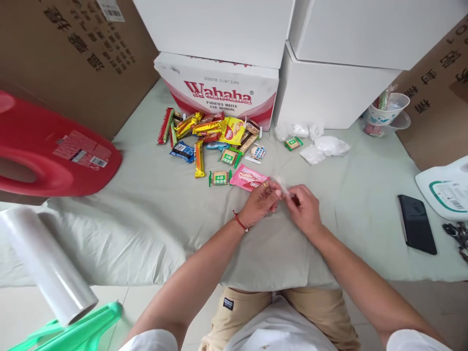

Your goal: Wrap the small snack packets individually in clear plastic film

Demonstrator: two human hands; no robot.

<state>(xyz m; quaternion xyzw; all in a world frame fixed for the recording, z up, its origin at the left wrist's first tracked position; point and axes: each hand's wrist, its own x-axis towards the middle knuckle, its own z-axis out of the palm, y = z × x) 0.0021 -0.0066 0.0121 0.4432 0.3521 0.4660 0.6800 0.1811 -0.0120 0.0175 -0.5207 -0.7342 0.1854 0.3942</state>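
Note:
A thin, crumpled piece of clear plastic [281, 184] is pinched between my two hands over the cloth; whether it is a bag or loose film I cannot tell. My left hand [259, 202] has its fingers closed on one side of it, just in front of a pink wafer packet [248, 178]. The fingers of my right hand [305, 208] are closed on the other side. Beside the pink packet lies a green-ended biscuit packet [220, 178]. Behind it is a pile of wrapped snacks, among them a yellow packet [234, 130] and a blue one [183, 151].
Crumpled clear plastic [331, 146] and a small green packet [293, 143] lie right of the pile. A Wahaha carton [223, 90] and white boxes [329, 92] stand behind. A red jug [54, 146] and plastic roll [47, 265] are left, a phone [417, 224] right.

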